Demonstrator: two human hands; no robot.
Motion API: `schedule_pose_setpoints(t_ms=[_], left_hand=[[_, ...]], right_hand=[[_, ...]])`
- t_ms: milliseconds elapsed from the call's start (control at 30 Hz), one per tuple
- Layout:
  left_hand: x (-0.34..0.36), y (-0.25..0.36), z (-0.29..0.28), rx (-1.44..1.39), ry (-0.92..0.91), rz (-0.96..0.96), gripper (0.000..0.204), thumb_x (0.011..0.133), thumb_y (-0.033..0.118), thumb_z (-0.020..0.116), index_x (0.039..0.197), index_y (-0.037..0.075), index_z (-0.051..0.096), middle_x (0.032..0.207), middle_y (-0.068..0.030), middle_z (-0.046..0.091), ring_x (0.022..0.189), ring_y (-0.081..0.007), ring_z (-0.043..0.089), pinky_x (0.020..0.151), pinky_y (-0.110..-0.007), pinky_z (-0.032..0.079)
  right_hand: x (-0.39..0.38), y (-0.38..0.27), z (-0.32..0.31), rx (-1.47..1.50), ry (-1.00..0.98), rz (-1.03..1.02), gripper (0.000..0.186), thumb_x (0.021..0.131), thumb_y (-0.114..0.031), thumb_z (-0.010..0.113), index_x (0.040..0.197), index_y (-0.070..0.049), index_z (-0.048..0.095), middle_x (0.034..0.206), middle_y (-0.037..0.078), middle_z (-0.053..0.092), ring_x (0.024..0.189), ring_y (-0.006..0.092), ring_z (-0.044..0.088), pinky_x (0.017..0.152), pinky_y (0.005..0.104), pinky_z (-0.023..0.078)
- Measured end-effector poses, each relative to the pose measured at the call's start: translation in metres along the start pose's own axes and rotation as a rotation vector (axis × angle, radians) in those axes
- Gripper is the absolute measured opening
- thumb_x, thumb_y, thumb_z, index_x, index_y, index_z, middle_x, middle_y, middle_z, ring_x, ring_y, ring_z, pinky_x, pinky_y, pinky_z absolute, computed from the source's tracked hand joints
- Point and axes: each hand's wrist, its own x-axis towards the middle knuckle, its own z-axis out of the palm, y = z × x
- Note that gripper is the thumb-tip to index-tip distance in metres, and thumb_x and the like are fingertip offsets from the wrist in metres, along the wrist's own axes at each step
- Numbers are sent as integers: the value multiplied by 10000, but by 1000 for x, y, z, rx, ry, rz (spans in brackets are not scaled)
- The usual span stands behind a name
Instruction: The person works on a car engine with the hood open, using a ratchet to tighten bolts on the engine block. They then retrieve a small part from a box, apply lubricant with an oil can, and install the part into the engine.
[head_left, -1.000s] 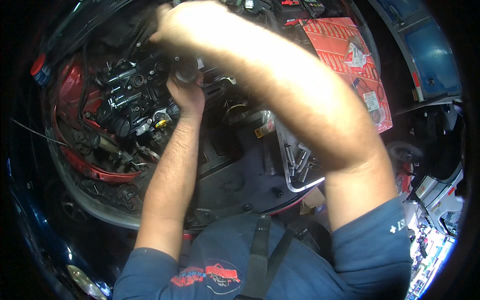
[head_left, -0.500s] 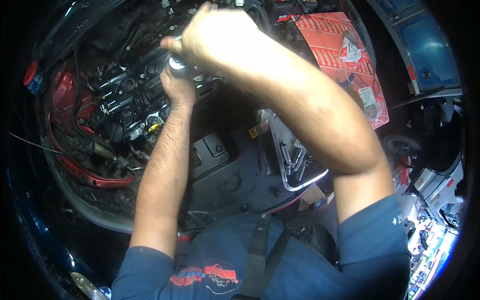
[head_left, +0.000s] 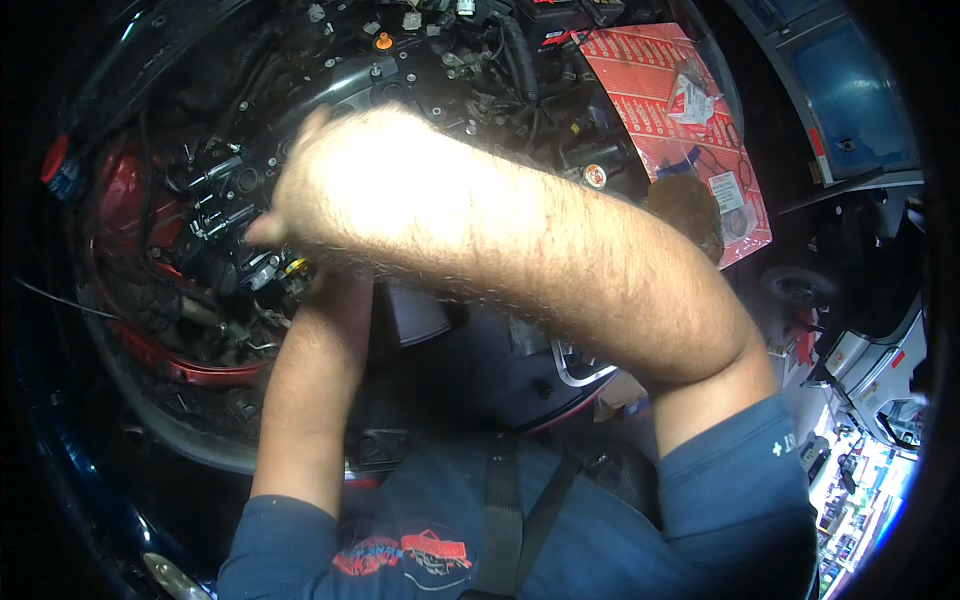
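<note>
My right hand [head_left: 345,185] reaches across the engine [head_left: 240,190], glaring white in the light. Its fingers curl downward, and what they grip is hidden beneath the hand. My left hand [head_left: 345,284] is under the right one; only its wrist end shows below, and its fingers are covered. Both hands are over the near part of the black engine cover. Beside them on the left are rows of shiny metal fittings [head_left: 225,220] and a yellow cap [head_left: 295,267]. Beyond my right hand, an orange plug [head_left: 383,41] stands on the engine.
At the right lies a red printed sheet [head_left: 640,100] with small packets and a brown round piece [head_left: 690,210]. A metal tray [head_left: 580,372] shows partly below my right forearm. A red-capped bottle [head_left: 58,160] stands at the far left. The car's front edge curves before me.
My right hand has swung down and left toward me, and now covers my left hand. The left hand has come nearer too. The shiny round tool head seen earlier between them is now hidden.
</note>
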Motion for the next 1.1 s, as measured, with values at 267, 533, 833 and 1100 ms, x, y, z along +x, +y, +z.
schedule_pose_setpoints(t_ms=[267, 533, 833, 1100], left_hand=[[19, 1, 3, -67, -136, -153, 426, 985, 406, 425, 995, 10, 582, 881, -54, 609, 834, -152, 557, 749, -306, 447], [-9, 2, 7, 97, 1, 111, 476, 982, 454, 411, 1022, 7, 573, 889, -59, 598, 859, -155, 549, 770, -312, 439], [-2, 7, -6, -3, -38, 3, 535, 978, 508, 395, 1051, 5, 563, 899, -64, 587, 887, -158, 541, 793, -318, 430], [12, -2, 9, -25, -37, -66, 588, 975, 556, 381, 1077, 3, 554, 907, -69, 576, 912, -161, 533, 814, -324, 422]], right_hand=[[-3, 28, -56, 128, -283, -44, 907, 890, -664, 468, 1403, 77, 369, 1194, 205, 620, 1188, 266, 569, 943, 358, 487], [-23, 17, -32, 336, -92, -174, 815, 876, -631, 493, 1314, 52, 421, 1141, 186, 625, 1136, 257, 582, 928, 380, 483], [-22, 15, -27, 231, -104, -154, 660, 874, -571, 520, 1198, 4, 501, 1057, 159, 638, 1062, 262, 601, 912, 404, 475], [-8, 35, -31, 74, -56, -31, 529, 872, -517, 545, 1094, -38, 572, 982, 136, 650, 997, 267, 618, 897, 425, 469]])
